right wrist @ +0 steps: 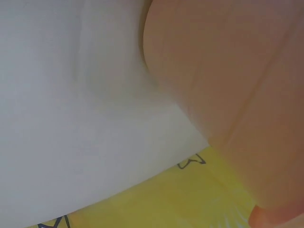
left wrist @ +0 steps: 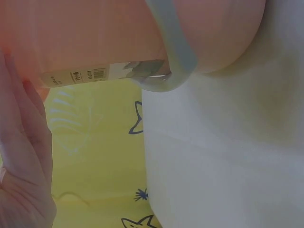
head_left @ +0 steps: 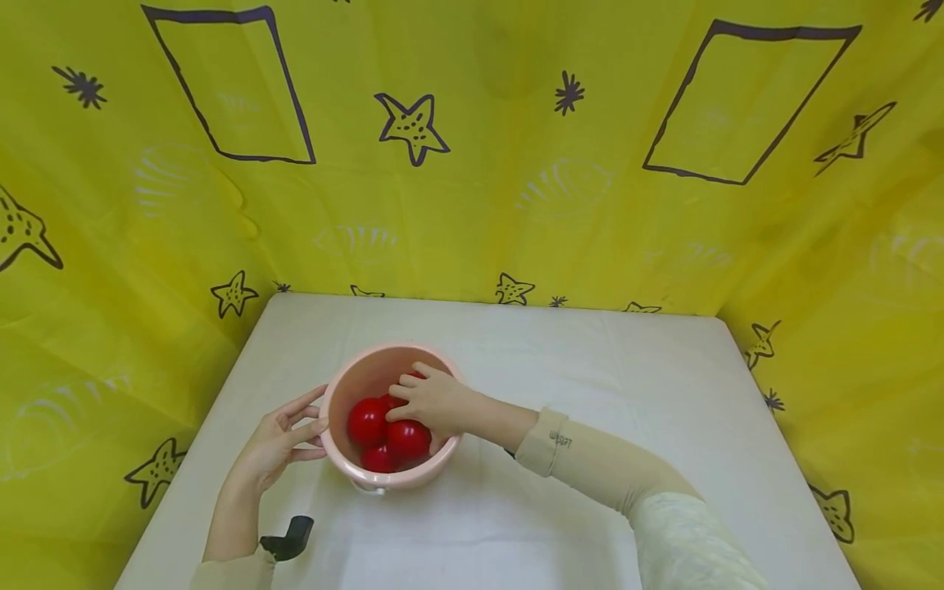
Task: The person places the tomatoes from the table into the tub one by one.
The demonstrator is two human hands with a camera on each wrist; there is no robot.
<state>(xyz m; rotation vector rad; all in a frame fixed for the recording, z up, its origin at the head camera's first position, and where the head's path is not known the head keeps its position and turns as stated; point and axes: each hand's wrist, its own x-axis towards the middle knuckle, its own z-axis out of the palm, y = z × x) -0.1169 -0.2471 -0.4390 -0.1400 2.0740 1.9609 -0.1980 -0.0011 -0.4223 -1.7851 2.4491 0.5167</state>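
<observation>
A pink bucket (head_left: 342, 447) stands on the white table with several glossy red balls (head_left: 366, 422) inside. My left hand (head_left: 267, 442) rests against the bucket's left side near the rim, its fingers spread. In the left wrist view, that hand's fingers (left wrist: 21, 118) lie along the outer wall. Reaching over the right rim, my right hand (head_left: 435, 399) has its fingers curled over a red ball, which it mostly hides. Other balls lie under and beside that hand. The right wrist view shows only the bucket's outer wall (right wrist: 223, 80), not the fingers.
A pale handle (left wrist: 173, 52) hangs down the bucket's side, near a printed label (left wrist: 95, 75). The white tabletop (head_left: 590, 393) extends to the right. Yellow patterned cloth (head_left: 472, 205) hangs behind the table and along both sides.
</observation>
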